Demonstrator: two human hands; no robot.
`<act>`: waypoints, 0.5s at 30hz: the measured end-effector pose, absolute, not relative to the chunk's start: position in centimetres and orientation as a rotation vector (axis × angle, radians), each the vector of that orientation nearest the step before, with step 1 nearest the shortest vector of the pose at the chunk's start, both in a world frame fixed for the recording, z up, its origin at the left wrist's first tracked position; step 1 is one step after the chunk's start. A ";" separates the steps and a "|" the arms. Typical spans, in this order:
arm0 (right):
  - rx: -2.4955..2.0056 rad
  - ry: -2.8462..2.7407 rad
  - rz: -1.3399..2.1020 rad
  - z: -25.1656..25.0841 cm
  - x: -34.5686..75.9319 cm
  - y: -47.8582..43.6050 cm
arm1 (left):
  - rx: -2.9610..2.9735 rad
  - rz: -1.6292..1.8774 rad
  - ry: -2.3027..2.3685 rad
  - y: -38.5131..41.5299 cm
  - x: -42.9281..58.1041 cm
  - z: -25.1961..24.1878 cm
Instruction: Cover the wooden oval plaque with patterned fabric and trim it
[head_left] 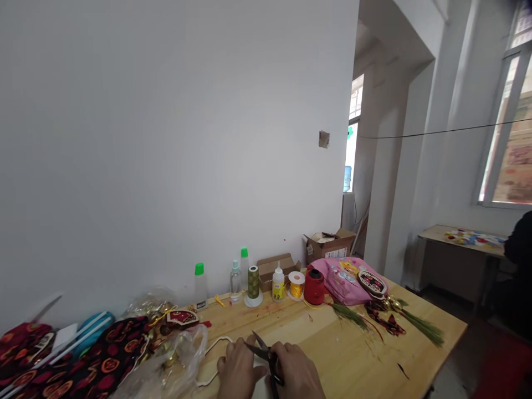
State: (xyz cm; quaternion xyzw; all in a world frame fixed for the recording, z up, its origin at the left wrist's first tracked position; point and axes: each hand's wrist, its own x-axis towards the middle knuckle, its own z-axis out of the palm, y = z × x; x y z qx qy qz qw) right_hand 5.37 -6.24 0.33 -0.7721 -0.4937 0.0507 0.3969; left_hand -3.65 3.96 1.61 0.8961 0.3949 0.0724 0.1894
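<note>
My right hand (pixel 298 370) is closed around black-handled scissors (pixel 272 363), low in the middle of the view. Their blades are spread and point up and left, over the fingers of my left hand (pixel 239 368). A white cord (pixel 213 348) loops on the table and runs in to my left hand, whose fingers are closed on it. The part of the cord inside the hand is hidden. Just left of that loop lies a clear plastic bag (pixel 187 354) with gold-coloured bells inside.
Along the wall stand a green-capped bottle (pixel 200 288), a green thread spool (pixel 253 284), a white glue bottle (pixel 278 285), yellow cord (pixel 296 288) and a red thread cone (pixel 315 288). Dark patterned fabric (pixel 112 360) covers the left. A pink bag (pixel 338 280) and green tassels (pixel 424 327) lie right.
</note>
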 end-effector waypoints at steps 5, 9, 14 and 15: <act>-2.145 -1.243 0.058 -0.3 4.8 -5.6 | 2.485 0.159 1.150 4.3 -3.7 1.7; -2.231 -1.191 0.041 -1.0 5.0 -5.1 | 2.463 0.130 1.193 4.8 -3.2 1.5; -2.253 -1.155 0.019 -1.6 4.9 -4.3 | 2.402 0.154 1.246 5.6 -2.9 1.3; -2.248 -1.150 0.016 -1.6 4.8 -4.3 | 2.385 0.164 1.250 5.8 -3.0 1.2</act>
